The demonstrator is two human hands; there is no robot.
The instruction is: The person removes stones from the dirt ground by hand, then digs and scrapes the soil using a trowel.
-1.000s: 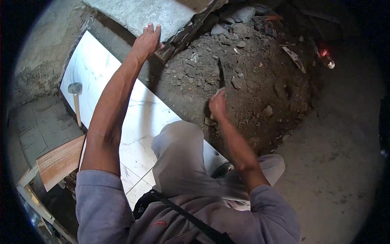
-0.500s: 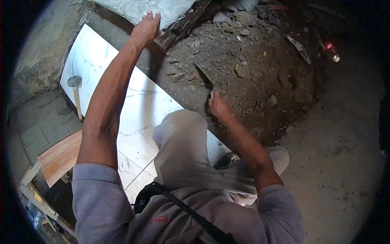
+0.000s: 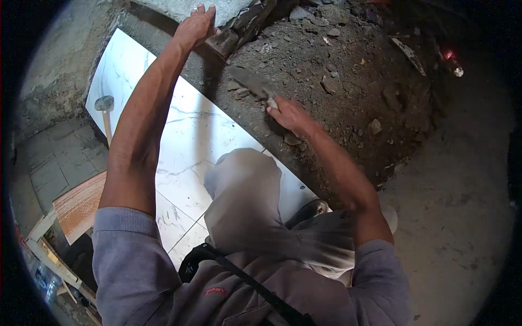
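My right hand (image 3: pixel 289 115) is wrapped round the handle of a trowel (image 3: pixel 249 80). Its dirty blade points up and left, over the near left side of a heap of soil and stones (image 3: pixel 348 81). At the top, my left hand (image 3: pixel 197 28) leans with fingers stretched out on the edge of a rough pale slab (image 3: pixel 234 10); the palm is hidden. Below the slab, large white marble-patterned tiles (image 3: pixel 187 127) run diagonally beside the soil, partly covered by my left arm and knee.
A mallet (image 3: pixel 104 103) lies on the tiles at left, its handle partly behind my arm. Nearby are an orange-brown textured board (image 3: pixel 80 206) and a wooden frame (image 3: pixel 57 261). Bare grey floor (image 3: pixel 451 217) stretches along the right. A small red light (image 3: pixel 448 55) glows at upper right.
My right hand has swung the trowel up and left, and its blade now shows flatter and broader near the slab's corner. My left hand stays on the slab. The view has shifted slightly.
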